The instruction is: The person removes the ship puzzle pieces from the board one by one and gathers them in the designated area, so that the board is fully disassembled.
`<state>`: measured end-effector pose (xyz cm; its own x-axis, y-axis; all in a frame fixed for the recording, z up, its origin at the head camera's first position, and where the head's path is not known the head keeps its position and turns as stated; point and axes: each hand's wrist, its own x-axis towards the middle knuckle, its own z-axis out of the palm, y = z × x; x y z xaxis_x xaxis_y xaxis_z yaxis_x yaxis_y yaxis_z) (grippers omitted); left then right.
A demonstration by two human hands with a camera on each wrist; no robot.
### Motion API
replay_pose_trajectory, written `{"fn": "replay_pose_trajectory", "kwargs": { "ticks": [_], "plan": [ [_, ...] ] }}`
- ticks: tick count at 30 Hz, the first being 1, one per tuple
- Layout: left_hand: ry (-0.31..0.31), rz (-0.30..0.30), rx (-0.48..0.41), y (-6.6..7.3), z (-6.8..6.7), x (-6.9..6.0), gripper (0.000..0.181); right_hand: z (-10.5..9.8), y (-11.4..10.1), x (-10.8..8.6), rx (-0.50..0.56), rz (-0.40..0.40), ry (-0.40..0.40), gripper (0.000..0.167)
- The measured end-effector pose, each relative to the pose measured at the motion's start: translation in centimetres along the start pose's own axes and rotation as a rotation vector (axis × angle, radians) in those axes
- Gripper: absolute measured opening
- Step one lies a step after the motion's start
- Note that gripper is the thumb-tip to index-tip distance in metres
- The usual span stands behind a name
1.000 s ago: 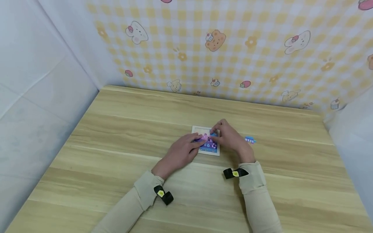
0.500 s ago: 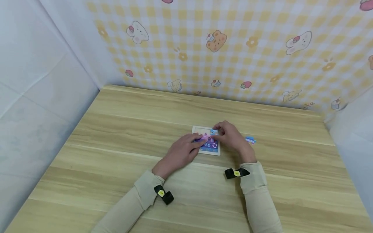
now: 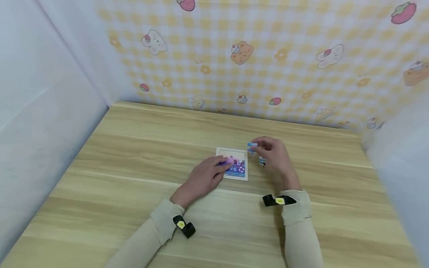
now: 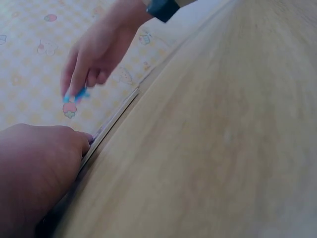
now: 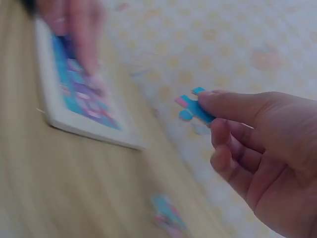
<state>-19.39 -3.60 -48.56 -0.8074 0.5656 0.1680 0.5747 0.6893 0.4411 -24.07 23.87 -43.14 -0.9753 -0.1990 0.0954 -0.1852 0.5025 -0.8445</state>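
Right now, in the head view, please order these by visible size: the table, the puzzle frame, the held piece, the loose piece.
1. table
2. puzzle frame
3. held piece and loose piece: unranked; they look alike, and the right hand partly hides both.

A yellow-and-white gingham cloth [image 3: 214,44], printed with cartoon bears [image 3: 242,54], strawberries [image 3: 403,13] and orange flowers [image 3: 280,54], rises behind the pale wood-grain tabletop [image 3: 335,186]. A white fabric sheet [image 3: 40,74] borders the tabletop's left side; a second white sheet [image 3: 402,160] borders its right. Soft light falls across the tabletop.
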Motion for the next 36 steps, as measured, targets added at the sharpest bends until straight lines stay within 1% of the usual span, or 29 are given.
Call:
{"fn": "replay_pose_trajectory", "kwargs": {
  "ticks": [3,5,6,9,11,13,18,21,27,36],
  "plan": [
    [0.013,-0.006,0.002,-0.5,-0.2,-0.3,0.038,-2.6,1.1,-1.3,0.058,0.012,0.092,0.028],
    [0.025,-0.009,0.007,-0.9,-0.4,-0.7,0.037,-4.3,2.2,-2.5,0.065,0.052,0.124,0.03],
    [0.028,-0.012,0.013,-1.1,-0.5,-0.8,0.037,-4.9,3.3,-3.0,0.066,0.075,0.137,0.032],
    [0.034,-0.01,0.019,-1.5,-0.8,-1.2,0.037,-6.4,5.0,-4.8,0.019,0.185,0.151,0.037],
    [0.036,-0.004,0.016,-1.5,-0.8,-1.3,0.037,-7.1,6.0,-5.7,-0.032,0.241,0.16,0.04],
    [0.038,0.003,0.005,-1.5,-0.8,-1.3,0.037,-7.6,6.8,-6.3,-0.078,0.275,0.168,0.041],
    [0.056,0.028,-0.006,-1.2,-0.3,-1.0,0.038,-8.1,8.4,-6.5,-0.135,0.271,0.166,0.042],
    [0.064,0.051,-0.012,-1.0,0.2,-0.7,0.038,-8.3,9.0,-6.6,-0.169,0.265,0.174,0.04],
    [0.067,0.06,-0.008,-0.6,0.4,-0.1,0.039,-8.9,8.9,-7.0,-0.232,0.248,0.197,0.037],
    [0.062,0.06,-0.022,-0.5,0.2,-0.2,0.038,-8.7,9.0,-6.9,-0.244,0.264,0.185,0.032]
  ]
}}
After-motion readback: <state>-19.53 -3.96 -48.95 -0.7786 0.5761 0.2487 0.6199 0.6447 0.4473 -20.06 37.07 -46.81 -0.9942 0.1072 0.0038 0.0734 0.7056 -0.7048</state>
